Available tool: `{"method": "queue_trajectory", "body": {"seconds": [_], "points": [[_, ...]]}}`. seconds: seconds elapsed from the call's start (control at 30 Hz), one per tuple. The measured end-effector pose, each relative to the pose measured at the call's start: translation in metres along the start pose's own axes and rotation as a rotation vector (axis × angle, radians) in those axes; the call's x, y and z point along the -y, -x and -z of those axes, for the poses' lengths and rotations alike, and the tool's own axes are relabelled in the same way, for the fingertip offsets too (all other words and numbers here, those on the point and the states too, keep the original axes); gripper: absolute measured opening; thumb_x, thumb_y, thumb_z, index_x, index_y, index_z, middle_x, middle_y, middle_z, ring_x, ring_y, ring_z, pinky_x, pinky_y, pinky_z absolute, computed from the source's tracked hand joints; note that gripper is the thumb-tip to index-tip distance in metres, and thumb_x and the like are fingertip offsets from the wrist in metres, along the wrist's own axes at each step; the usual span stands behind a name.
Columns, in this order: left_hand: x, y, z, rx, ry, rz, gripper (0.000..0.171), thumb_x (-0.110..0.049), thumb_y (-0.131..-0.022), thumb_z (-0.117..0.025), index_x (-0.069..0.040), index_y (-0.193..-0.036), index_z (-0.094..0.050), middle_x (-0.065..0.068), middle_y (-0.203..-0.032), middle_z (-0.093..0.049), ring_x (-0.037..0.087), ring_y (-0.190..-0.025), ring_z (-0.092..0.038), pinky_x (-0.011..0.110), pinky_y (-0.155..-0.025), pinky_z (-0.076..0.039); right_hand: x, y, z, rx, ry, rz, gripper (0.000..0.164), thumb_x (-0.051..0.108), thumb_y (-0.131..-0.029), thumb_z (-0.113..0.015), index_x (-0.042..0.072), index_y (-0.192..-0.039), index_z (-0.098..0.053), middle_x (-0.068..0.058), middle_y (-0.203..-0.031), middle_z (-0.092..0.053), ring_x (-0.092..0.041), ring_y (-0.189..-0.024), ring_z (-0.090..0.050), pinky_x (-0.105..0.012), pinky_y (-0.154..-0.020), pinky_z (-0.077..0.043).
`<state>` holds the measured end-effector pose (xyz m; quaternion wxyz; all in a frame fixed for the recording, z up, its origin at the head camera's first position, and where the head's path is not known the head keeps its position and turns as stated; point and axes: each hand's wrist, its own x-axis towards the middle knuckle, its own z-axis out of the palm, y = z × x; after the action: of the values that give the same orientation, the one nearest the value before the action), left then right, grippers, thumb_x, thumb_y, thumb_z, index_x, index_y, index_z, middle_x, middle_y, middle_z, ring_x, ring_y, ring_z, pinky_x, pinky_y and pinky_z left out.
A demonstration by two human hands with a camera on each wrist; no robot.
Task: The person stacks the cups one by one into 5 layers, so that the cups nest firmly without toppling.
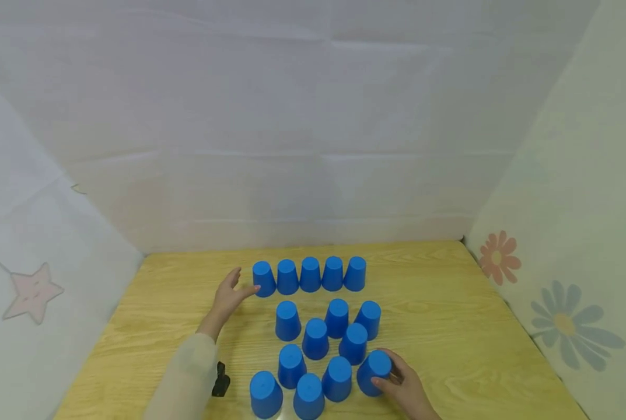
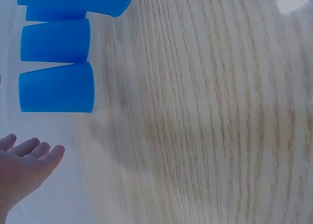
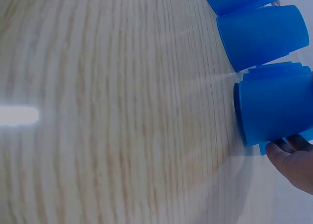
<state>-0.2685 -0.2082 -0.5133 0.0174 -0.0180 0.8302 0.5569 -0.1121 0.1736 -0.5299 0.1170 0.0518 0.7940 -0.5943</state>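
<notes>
We see a worktop (image 1: 449, 326) w/ pale yellow wood grain; its back R corner is rounded. White creased sheeting (image 1: 318, 116) stands behind the back edge & along both side edges. On the L side it bears a pink star (image 1: 32, 293); on the R side, a pink flower (image 1: 499, 257) & a blue flower (image 1: 575, 324). In the L wrist view, we note a white glare (image 2: 292, 3) on the wood.

Parallel to the back edge, nr the middle, we have a row of five blue cups (image 1: 310, 274), mouth down. Ten other cups (image 1: 315, 339) stand btwn this row & the near edge, also mouth down.

Our L hand (image 1: 228, 297) is just beside the row's L end, fingers extended & spread, gripping nothing; we cannot tell if the thumb touches the end cup (image 1: 263, 280). Our R hand (image 1: 404, 385) grips the R-most cup (image 1: 373, 370) toward the near edge, btwn thumb & fingers.
</notes>
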Motion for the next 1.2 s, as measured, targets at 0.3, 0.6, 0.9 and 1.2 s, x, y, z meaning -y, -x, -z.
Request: {"method": "queue_trajectory", "body": {"seconds": [0.3, 0.6, 0.9, 1.2], "points": [[-0.02, 0.025, 0.002, 0.021, 0.036, -0.083, 0.083, -0.034, -0.075, -0.065, -0.008, -0.137, -0.018, 0.014, -0.139, -0.021, 0.032, -0.125, -0.017, 0.051, -0.096, -0.02, 0.009, -0.001, 0.005, -0.008, -0.046, 0.0, 0.069, 0.028, -0.071, -0.07, 0.005, -0.128, -0.038, -0.02, -0.126, -0.04, -0.039, -0.116, -0.033, -0.048, -0.091, -0.032], [-0.038, 0.059, 0.007, 0.093, 0.101, -0.171, 0.077, -0.026, -0.076, -0.066, -0.005, -0.136, -0.022, 0.018, -0.137, -0.024, 0.033, -0.124, -0.02, 0.052, -0.095, -0.021, 0.02, -0.007, 0.017, -0.05, 0.028, 0.027, 0.069, 0.033, -0.071, -0.069, 0.007, -0.128, -0.039, -0.017, -0.125, -0.042, -0.037, -0.114, -0.036, -0.048, -0.089, -0.034], [-0.04, 0.093, 0.007, 0.209, 0.105, -0.222, 0.074, -0.016, -0.075, -0.067, -0.005, -0.134, -0.025, 0.018, -0.136, -0.026, 0.033, -0.123, -0.022, 0.052, -0.094, -0.022, 0.037, -0.019, 0.035, -0.07, 0.062, 0.103, 0.061, 0.028, -0.07, -0.07, 0.011, -0.123, -0.045, -0.012, -0.12, -0.048, -0.033, -0.112, -0.041, -0.048, -0.09, -0.033], [-0.035, 0.12, 0.0, 0.313, 0.092, -0.172, 0.076, -0.018, -0.073, -0.069, -0.01, -0.135, -0.025, 0.016, -0.135, -0.029, 0.032, -0.123, -0.024, 0.052, -0.095, -0.021, 0.057, -0.028, 0.048, 0.016, 0.06, 0.203, 0.056, 0.025, -0.074, -0.068, 0.01, -0.122, -0.045, -0.009, -0.118, -0.049, -0.031, -0.112, -0.041, -0.048, -0.091, -0.032]]}}
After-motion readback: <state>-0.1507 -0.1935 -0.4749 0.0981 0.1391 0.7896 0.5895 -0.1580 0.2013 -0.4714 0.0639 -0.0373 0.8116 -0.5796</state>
